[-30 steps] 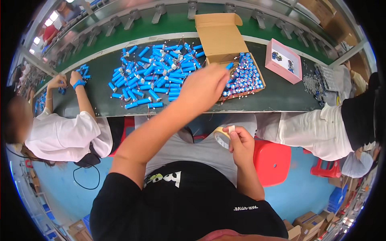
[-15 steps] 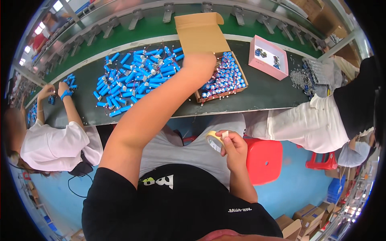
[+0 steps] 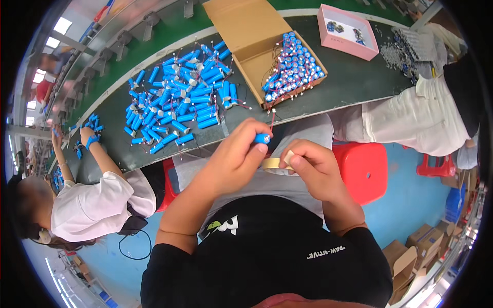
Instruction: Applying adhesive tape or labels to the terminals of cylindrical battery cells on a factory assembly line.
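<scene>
Just in front of the table edge, my left hand (image 3: 237, 158) is closed on a blue cylindrical battery (image 3: 262, 138) with a thin red wire trailing up from it. My right hand (image 3: 317, 169) grips a roll of yellowish tape (image 3: 272, 164), pinching a short end of tape between thumb and finger. The two hands are close together, the roll just below the battery. Beyond them lies a loose pile of blue batteries (image 3: 177, 95) with wires. To its right, an open cardboard box (image 3: 249, 77) holds several batteries standing on end.
A pink box (image 3: 354, 49) with small metal parts stands at the far right of the dark table (image 3: 344, 90). Beside it are scattered small parts (image 3: 395, 56). One co-worker (image 3: 97, 205) sits at left, another person (image 3: 416, 118) is at right. A red stool (image 3: 362, 174) stands right of me.
My left hand has come back from the cardboard box toward me and now holds a battery. My right hand, with the tape roll, stays near my lap. The view has shifted and tilted.
</scene>
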`<state>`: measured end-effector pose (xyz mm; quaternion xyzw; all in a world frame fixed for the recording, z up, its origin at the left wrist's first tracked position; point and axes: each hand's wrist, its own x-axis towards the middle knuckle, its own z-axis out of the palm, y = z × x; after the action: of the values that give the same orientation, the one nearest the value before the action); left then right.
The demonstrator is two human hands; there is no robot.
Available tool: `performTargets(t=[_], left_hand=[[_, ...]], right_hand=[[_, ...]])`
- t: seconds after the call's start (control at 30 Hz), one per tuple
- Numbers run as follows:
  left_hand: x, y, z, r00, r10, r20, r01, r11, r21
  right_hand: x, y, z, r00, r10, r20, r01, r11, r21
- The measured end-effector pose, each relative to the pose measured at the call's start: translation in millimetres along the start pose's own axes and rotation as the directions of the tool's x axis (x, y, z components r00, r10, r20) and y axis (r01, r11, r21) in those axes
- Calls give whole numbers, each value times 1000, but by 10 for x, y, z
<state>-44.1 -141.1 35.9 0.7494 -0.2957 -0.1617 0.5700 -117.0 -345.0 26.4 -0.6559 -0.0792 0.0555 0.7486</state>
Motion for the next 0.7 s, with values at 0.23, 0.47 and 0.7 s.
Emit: performTargets(t=[0.23, 0.47, 0.7], left_hand=[[-206, -56, -21, 981, 191, 18, -191, 981, 41], [-307, -126, -2, 965, 256, -55, -241, 952, 190], [-346, -251, 1, 948, 307, -84, -284, 935, 214]], right_hand=[[133, -46, 294, 996, 79, 48, -76, 995, -61], [104, -53, 454, 991, 136, 7, -135, 986, -102], [111, -75, 511, 976, 217, -9, -217, 970, -108]])
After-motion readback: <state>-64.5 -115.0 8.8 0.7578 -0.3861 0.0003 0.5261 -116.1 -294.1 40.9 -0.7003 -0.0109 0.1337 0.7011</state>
